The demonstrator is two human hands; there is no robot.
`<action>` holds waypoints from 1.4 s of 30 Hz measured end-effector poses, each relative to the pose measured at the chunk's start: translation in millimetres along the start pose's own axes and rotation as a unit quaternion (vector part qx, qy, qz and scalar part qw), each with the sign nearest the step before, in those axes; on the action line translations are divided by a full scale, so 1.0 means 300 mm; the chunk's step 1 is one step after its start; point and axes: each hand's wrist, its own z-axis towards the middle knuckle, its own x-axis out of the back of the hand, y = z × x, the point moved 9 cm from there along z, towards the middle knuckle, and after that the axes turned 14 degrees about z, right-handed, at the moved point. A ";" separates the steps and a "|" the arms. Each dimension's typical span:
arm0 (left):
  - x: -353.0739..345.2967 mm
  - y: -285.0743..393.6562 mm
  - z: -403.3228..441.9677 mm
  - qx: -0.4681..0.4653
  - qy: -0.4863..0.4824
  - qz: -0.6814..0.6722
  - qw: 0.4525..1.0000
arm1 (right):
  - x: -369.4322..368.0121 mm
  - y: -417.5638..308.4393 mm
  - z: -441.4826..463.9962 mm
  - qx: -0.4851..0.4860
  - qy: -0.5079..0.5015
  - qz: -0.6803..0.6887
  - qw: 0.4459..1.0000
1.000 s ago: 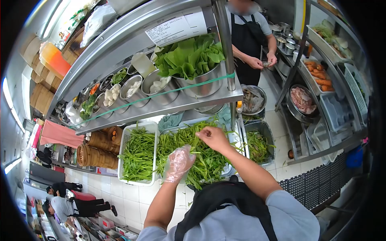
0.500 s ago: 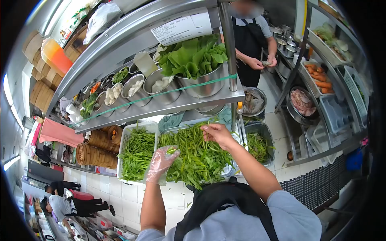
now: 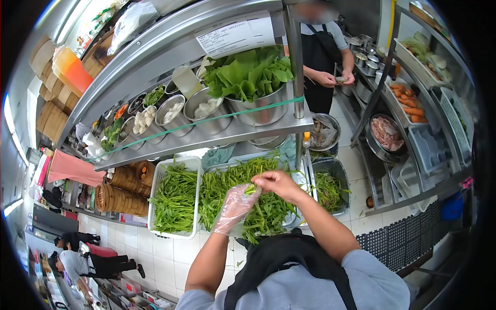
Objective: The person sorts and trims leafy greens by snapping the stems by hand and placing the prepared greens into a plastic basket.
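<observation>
In a clear plastic glove, my left hand (image 3: 236, 205) is closed around a small bunch of green stems (image 3: 250, 189) that look like water spinach. My bare right hand (image 3: 279, 185) pinches at the tip of these greens, thumb and fingertips together. Both hands hover close together over a tray heaped with leafy greens (image 3: 274, 214). To the left, a white plastic basket (image 3: 198, 206) holds cut green stems (image 3: 174, 199). What exactly lies between the right fingertips is mostly hidden.
A steel shelf (image 3: 206, 138) with metal pots of ingredients and large leaves (image 3: 253, 72) spans the front. Right of the tray stands a bin with green scraps (image 3: 329, 191). A co-worker (image 3: 323, 67) handles something small beyond it. Bamboo steamers (image 3: 119, 199) sit at left.
My left hand has moved right and up with its stems. My right hand has come down slightly to meet it, so the two hands are now together.
</observation>
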 end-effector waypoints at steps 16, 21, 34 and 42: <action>-0.030 -0.069 0.000 0.034 -0.058 0.070 0.995 | -0.023 -0.005 -0.034 0.092 -0.089 -0.223 0.966; -0.014 -0.065 -0.003 0.035 -0.043 0.105 0.993 | -0.017 -0.017 -0.051 0.096 -0.063 -0.238 0.964; -0.027 -0.083 -0.029 0.062 -0.122 0.154 0.979 | 0.054 -0.036 -0.046 0.045 0.033 0.187 0.981; -0.028 -0.003 -0.001 -0.001 -0.069 0.131 0.989 | -0.025 0.040 -0.042 0.015 -0.073 0.147 0.986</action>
